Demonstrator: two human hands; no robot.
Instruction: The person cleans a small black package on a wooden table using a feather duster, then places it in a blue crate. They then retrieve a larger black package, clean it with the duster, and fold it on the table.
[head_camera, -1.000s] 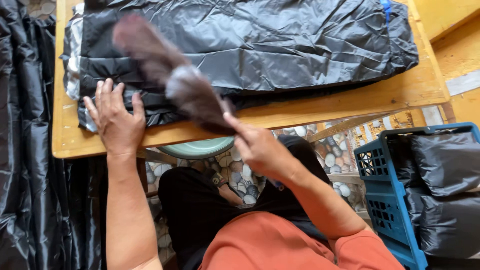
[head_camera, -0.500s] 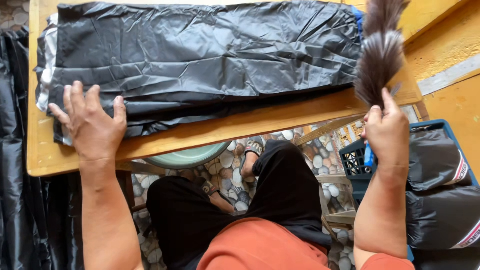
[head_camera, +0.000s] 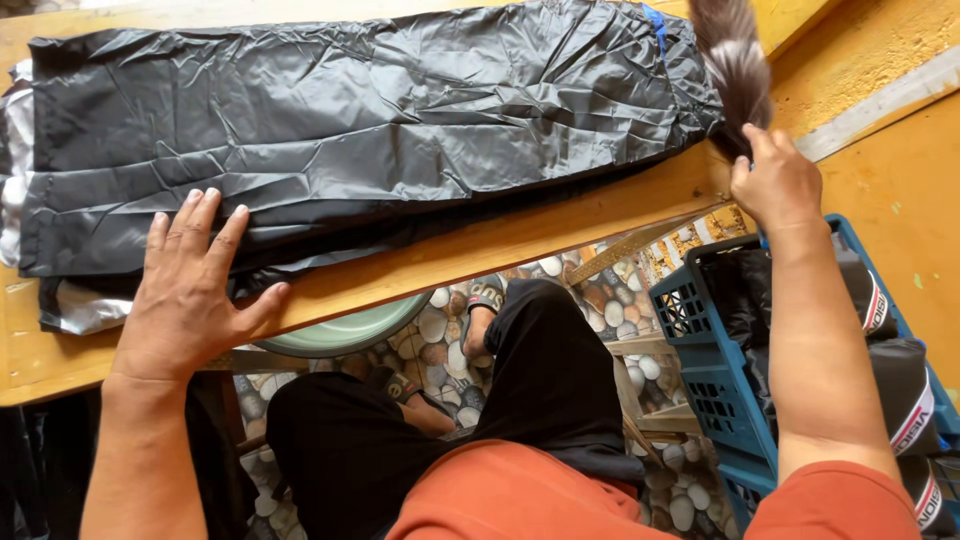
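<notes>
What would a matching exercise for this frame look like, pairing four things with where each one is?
Things:
1. left hand
2. right hand
3. blue crate
4. green basin

Places:
A. under the wooden table's front edge
B. flat on the near edge of the black garment
C. gripping the feather duster at the table's right end
D. on the floor at the right, holding folded black packages

Pairs: 1-B, 2-C, 3-D, 4-A

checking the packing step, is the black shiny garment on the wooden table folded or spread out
Folded: the black shiny garment lies as a long flat stack with layered edges along the wooden table, under the left hand.
</notes>
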